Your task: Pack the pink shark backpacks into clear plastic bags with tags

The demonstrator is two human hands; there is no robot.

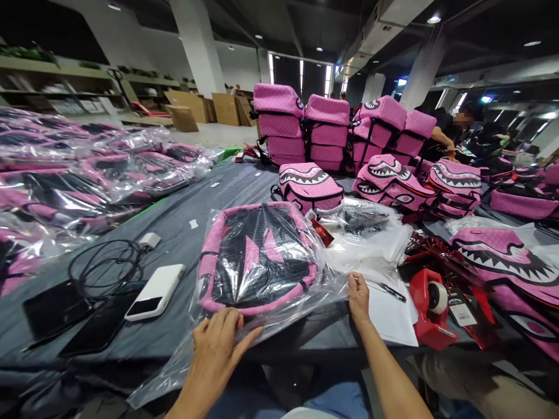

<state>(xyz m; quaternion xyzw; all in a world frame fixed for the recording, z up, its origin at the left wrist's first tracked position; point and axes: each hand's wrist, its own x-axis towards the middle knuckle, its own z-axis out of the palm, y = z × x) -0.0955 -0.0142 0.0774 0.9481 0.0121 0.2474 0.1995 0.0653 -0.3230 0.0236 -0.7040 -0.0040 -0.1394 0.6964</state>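
A pink and black backpack (262,256) lies flat inside a clear plastic bag (279,323) at the table's front edge. My left hand (222,343) rests on the bag at the backpack's lower left side, thumb apart from the fingers. At the bag's right edge, my right hand (358,294) pinches the plastic between thumb and fingers. White papers (393,317) with a black pen (392,291) lie just right of my right hand. Beyond them stands a red tape dispenser (430,308).
Bagged backpacks (144,169) are heaped at the left. A white power bank (156,292), phone (102,320) and cable (109,262) lie nearer. Pink backpacks (327,125) stand stacked behind. Clear bags (367,233) lie centre right, and a person (443,137) stands at the back right.
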